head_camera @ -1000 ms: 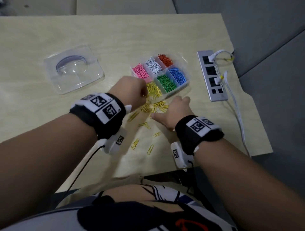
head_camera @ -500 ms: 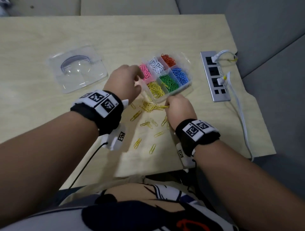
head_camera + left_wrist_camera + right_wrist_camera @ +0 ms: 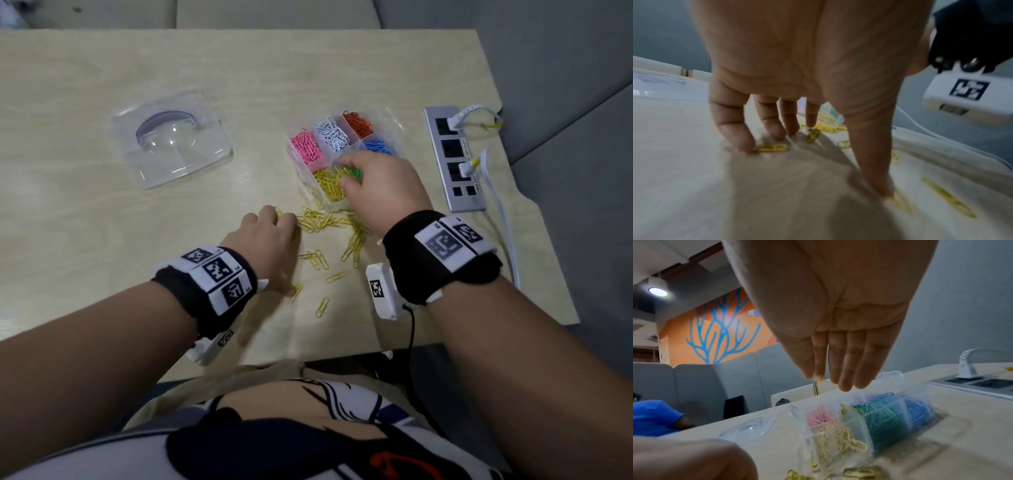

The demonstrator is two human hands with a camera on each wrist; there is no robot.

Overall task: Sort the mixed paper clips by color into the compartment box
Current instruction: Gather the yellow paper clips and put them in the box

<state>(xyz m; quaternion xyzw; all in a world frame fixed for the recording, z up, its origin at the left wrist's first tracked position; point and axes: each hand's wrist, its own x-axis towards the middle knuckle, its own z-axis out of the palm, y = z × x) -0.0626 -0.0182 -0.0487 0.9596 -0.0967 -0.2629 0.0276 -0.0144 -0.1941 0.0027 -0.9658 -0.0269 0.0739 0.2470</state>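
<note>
The yellow paper clips (image 3: 318,222) are all that is left loose on the table (image 3: 102,222), scattered in front of the compartment box (image 3: 298,154), with the thickest bunch just beside its near edge and a few strays nearer to you. In half a second your hands have swapped jobs: your right hand (image 3: 380,188), which was down pinching at that bunch, is now up over the box's yellow compartment (image 3: 327,185), fingers straight and close together, pointing down; a yellowish speck shows at the tips, but you cannot tell whether a clip is leaving them. Your left hand (image 3: 265,245), which was up by the pink compartment (image 3: 305,149), is now down on the table at the left edge of the scatter, fingers spread, their tips and the thumb touching the wood beside single clips, gripping nothing. That likely means one load is just delivered and the next pickup is starting. Pink, white, orange, blue and green already sit sorted, so only yellow remains. The clear lid (image 3: 171,140) lies well apart to the left.
</note>
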